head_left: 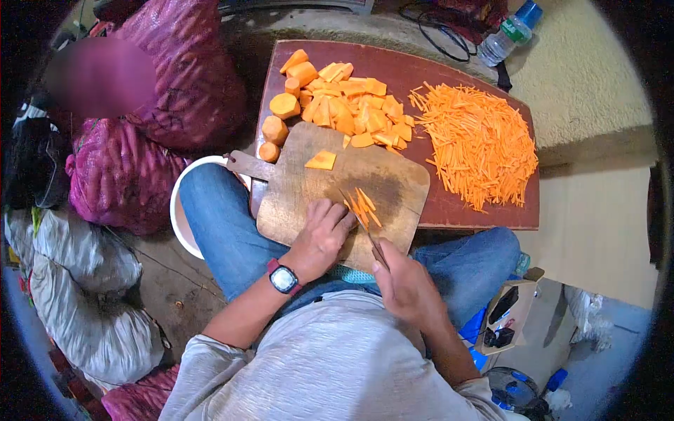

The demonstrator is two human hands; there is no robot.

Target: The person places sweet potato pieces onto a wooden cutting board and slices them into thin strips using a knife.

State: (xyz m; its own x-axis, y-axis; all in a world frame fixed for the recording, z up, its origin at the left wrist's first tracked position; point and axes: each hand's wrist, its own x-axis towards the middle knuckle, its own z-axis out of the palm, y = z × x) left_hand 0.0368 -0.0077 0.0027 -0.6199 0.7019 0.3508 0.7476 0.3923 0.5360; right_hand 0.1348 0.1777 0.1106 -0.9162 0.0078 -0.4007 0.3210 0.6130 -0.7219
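My right hand (409, 286) is wrapped round the handle of a knife (377, 251), whose blade points away from me over the wooden cutting board (295, 189). Just left of the blade, my left hand (324, 235) presses on the board with its fingers curled together; whatever lies under them is hidden. Several thin carrot strips (363, 208) lie on the right side of the blade. Farther up the board rests a flat carrot slice (321, 161). The board's own handle (249, 165) points left.
On the red-brown table (414, 63) are chunky carrot slices (358, 109), several thicker carrot pieces (284, 105) and a large heap of carrot strips (481, 144). A white bucket (180, 228) stands by my left knee. Purple mesh sacks (119, 172) fill the left; a bottle (507, 38) lies behind.
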